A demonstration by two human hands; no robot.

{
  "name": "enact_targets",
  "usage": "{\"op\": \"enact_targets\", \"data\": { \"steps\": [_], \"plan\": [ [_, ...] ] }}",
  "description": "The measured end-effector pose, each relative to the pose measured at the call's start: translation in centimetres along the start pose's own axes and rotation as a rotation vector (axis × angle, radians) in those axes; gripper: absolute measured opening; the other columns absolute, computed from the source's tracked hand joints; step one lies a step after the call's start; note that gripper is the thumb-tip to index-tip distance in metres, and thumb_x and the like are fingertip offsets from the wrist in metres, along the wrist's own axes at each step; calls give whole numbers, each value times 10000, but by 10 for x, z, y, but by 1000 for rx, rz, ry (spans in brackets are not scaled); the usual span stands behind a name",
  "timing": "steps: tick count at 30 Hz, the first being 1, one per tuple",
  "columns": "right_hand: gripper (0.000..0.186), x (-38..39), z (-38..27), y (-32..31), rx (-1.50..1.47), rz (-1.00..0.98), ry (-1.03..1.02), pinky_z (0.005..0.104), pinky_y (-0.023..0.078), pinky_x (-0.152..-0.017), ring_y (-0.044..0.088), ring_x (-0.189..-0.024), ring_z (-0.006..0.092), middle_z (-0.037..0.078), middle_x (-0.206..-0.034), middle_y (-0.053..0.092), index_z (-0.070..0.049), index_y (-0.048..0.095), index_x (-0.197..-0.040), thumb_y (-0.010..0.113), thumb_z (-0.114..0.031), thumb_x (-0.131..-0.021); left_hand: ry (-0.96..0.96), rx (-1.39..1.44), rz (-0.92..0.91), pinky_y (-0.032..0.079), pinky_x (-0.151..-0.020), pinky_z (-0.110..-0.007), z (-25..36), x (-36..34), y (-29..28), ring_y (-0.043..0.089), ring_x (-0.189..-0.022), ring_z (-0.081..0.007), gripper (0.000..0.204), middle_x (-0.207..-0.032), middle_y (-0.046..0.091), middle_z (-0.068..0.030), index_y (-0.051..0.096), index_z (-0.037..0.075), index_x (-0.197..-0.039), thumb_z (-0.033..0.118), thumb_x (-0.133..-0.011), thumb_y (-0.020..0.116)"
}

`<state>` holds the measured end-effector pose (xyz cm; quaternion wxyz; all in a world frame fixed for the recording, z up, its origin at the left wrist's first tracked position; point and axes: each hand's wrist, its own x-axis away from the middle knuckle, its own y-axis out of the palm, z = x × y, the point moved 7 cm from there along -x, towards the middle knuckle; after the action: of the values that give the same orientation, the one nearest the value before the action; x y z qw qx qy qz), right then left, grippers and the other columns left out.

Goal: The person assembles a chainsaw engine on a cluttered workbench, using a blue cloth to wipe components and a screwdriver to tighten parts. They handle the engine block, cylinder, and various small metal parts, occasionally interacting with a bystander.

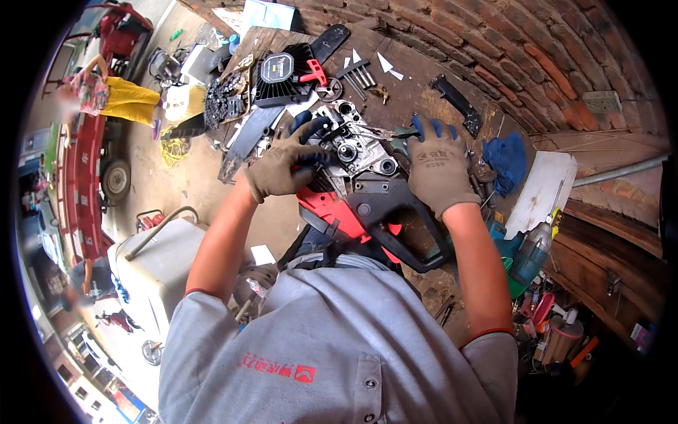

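A partly dismantled chainsaw lies in front of me, with a red and black housing and a black rear handle. Its bare silver crankcase faces up, a round shaft end at its middle. My left hand, in a grey-brown glove with dark blue fingertips, grips the crankcase's left side with bent fingers. In the same kind of glove, my right hand is closed on pliers. Their metal jaws reach left over the crankcase. The exact contact at the jaw tips is too small to make out.
On the bench lie a black starter cover with a red handle, a chain, a black handle part and a blue cloth. A power drill stands right. A brick wall bounds the back. A person in yellow trousers stands left.
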<state>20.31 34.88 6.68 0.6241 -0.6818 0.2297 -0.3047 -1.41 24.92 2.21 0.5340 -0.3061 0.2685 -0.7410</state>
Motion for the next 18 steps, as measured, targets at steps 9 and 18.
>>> {"op": "enact_targets", "data": {
  "steps": [9,18],
  "plan": [
    [254,-32,-29,8,260,-29,-137,524,341,-1054,492,-1248,317,143,-1294,575,-54,755,-1007,581,-162,-857,-54,6,218,121,-1188,-568,4,12,8,299,-1447,-416,373,-1490,450,-188,753,274,-1102,372,-742,738],
    [271,-47,-38,11,231,-327,-128,513,389,-1034,511,-1235,353,178,-1290,567,-39,743,-1022,611,-155,-815,5,-75,412,228,-1192,-561,6,15,11,414,-1376,-415,290,-1439,512,-151,772,281,-1016,365,-740,743]
  ]
}}
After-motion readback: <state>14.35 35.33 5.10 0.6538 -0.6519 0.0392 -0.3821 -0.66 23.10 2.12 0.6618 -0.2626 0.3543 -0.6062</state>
